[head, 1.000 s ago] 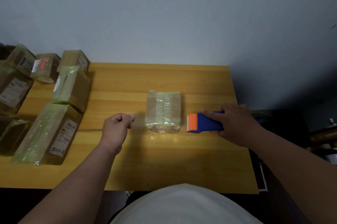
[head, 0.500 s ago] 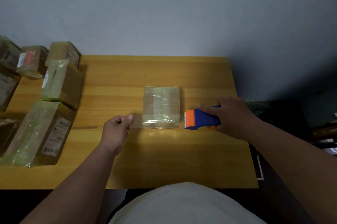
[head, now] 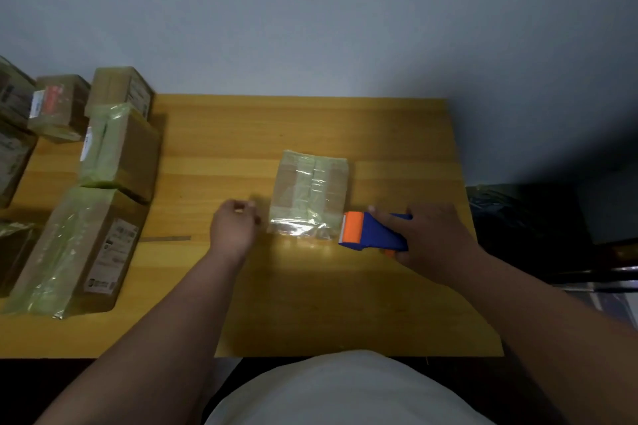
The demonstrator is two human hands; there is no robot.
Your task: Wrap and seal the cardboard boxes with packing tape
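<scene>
A small cardboard box (head: 312, 194) wrapped in clear tape sits in the middle of the wooden table (head: 310, 303). My right hand (head: 433, 239) grips a blue tape dispenser with an orange head (head: 371, 233), its head against the box's near right corner. A shiny strip of clear tape (head: 297, 231) runs along the box's near side toward my left hand (head: 234, 229). That hand is just left of the box with curled fingers, thumb and forefinger pinching the faint tape end.
Several taped cardboard boxes stand along the table's left side, the nearest a long one with a label (head: 74, 252), another behind it (head: 119, 150). The table's right edge drops to a dark area. A pale wall rises behind.
The dispenser and my right hand have slid left, up to the box's near right corner. My left hand stays beside the box's left side. The view has shifted slightly.
</scene>
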